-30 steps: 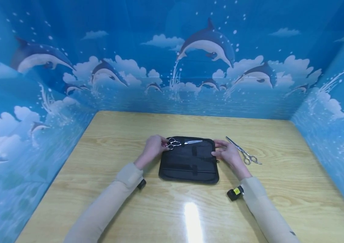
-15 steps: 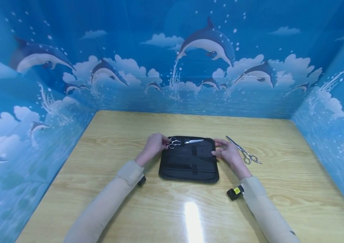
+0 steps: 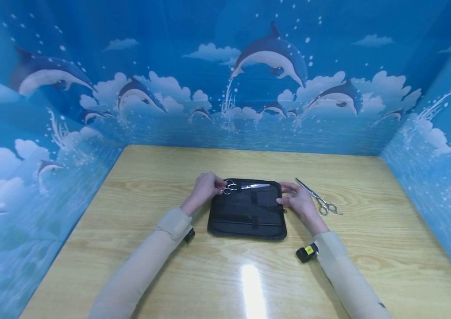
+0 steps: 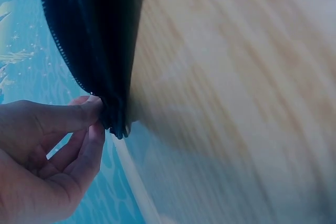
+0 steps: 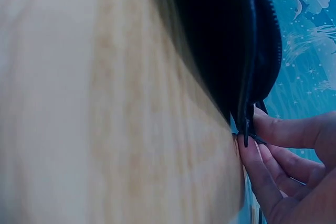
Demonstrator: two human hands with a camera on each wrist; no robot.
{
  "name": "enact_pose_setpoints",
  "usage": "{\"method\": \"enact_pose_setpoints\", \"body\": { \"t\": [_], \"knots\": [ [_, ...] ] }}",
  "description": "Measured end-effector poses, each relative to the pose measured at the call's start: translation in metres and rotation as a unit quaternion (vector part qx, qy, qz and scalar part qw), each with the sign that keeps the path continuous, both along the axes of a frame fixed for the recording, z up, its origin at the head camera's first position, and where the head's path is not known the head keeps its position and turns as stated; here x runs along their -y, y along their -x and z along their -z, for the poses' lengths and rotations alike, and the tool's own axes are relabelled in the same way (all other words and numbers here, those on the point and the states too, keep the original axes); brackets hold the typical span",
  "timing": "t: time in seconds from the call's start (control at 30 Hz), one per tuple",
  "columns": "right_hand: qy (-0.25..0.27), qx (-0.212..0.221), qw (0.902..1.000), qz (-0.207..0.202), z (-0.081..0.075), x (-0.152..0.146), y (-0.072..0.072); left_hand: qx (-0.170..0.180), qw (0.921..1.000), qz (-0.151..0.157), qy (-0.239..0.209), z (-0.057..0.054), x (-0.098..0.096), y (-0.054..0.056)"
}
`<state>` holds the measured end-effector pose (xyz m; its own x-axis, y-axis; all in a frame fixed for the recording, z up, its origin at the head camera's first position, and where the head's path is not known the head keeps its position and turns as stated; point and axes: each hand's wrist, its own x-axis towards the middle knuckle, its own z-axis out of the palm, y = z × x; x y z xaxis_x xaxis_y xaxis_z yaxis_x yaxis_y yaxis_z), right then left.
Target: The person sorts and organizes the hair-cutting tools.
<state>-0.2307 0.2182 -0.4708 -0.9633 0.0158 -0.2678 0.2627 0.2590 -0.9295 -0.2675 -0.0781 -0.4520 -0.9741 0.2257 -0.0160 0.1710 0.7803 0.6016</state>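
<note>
A flat black zip case (image 3: 245,210) lies on the table in the head view, its elastic loops and a pocket edge facing up. Across its upper part runs a pair of silver scissors (image 3: 229,189), held under a loop with the blades to the right. My left hand (image 3: 205,187) pinches the finger rings at the case's left edge; in the left wrist view the case corner (image 4: 115,111) hides the scissors. With thumb and fingers my right hand (image 3: 298,200) grips the case's right edge, also seen in the right wrist view beside the zipper teeth (image 5: 275,30).
A second pair of scissors (image 3: 322,204) rests on the wooden table (image 3: 161,266) just right of my right hand, blades pointing away. Blue dolphin-print sheets (image 3: 217,79) stand along the table's back and sides.
My left hand has shifted slightly right, sliding the scissors farther through the loop, so the blade tip is nearer the case's right edge. My right hand stays at that edge.
</note>
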Motion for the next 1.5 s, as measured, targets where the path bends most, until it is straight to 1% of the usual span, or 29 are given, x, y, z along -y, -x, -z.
{"method": "enact_pose_setpoints", "body": {
  "t": [0.07, 0.27, 0.47, 0.67, 0.8, 0.93, 1.0, 1.07, 1.13, 1.17, 1.23, 1.3, 1.33, 1.43, 1.5],
  "knots": [
    [-0.005, -0.002, 1.0000, -0.001, -0.001, 0.001, 0.000, -0.005, 1.0000, 0.001, 0.006, 0.000, 0.000, 0.000],
    [-0.020, -0.009, 0.9997, -0.009, -0.003, 0.002, -0.001, 0.000, 0.9998, 0.001, 0.019, -0.002, -0.001, 0.001],
    [-0.053, -0.020, 0.9981, -0.024, -0.004, 0.003, -0.001, 0.017, 0.9993, 0.007, 0.033, -0.004, 0.000, 0.002],
    [-0.077, -0.023, 0.9960, -0.039, -0.005, 0.003, 0.000, 0.048, 0.9980, 0.013, 0.037, -0.008, 0.003, 0.001],
    [-0.117, -0.031, 0.9911, -0.057, -0.006, 0.003, 0.000, 0.043, 0.9979, 0.022, 0.044, -0.009, 0.005, 0.000],
    [-0.173, -0.049, 0.9804, -0.080, -0.007, -0.002, -0.002, 0.030, 0.9978, 0.030, 0.050, -0.008, 0.008, -0.002],
    [-0.196, -0.059, 0.9753, -0.082, -0.011, -0.008, -0.005, 0.029, 0.9979, 0.034, 0.047, -0.008, 0.009, -0.003],
    [-0.220, -0.072, 0.9700, -0.073, -0.015, -0.018, -0.006, 0.025, 0.9982, 0.037, 0.041, -0.007, 0.011, -0.004],
    [-0.250, -0.087, 0.9628, -0.052, -0.019, -0.031, -0.008, 0.016, 0.9985, 0.039, 0.034, -0.007, 0.013, -0.005],
    [-0.269, -0.095, 0.9576, -0.042, -0.022, -0.037, -0.009, 0.011, 0.9987, 0.039, 0.030, -0.007, 0.014, -0.007],
    [-0.309, -0.110, 0.9441, -0.030, -0.024, -0.051, -0.010, 0.003, 0.9993, 0.034, 0.018, -0.007, 0.015, -0.010],
    [-0.333, -0.110, 0.9360, -0.028, -0.025, -0.062, -0.011, -0.005, 0.9997, 0.022, 0.007, -0.008, 0.017, -0.013],
    [-0.342, -0.108, 0.9331, -0.033, -0.024, -0.067, -0.011, -0.008, 0.9999, 0.014, 0.004, -0.008, 0.018, -0.014],
    [-0.383, -0.103, 0.9163, -0.058, -0.021, -0.077, -0.012, -0.006, 0.9999, -0.010, -0.001, -0.008, 0.018, -0.017],
    [-0.408, -0.099, 0.9046, -0.073, -0.019, -0.080, -0.011, 0.001, 0.9998, -0.019, 0.009, -0.006, 0.017, -0.018]
  ]
}}
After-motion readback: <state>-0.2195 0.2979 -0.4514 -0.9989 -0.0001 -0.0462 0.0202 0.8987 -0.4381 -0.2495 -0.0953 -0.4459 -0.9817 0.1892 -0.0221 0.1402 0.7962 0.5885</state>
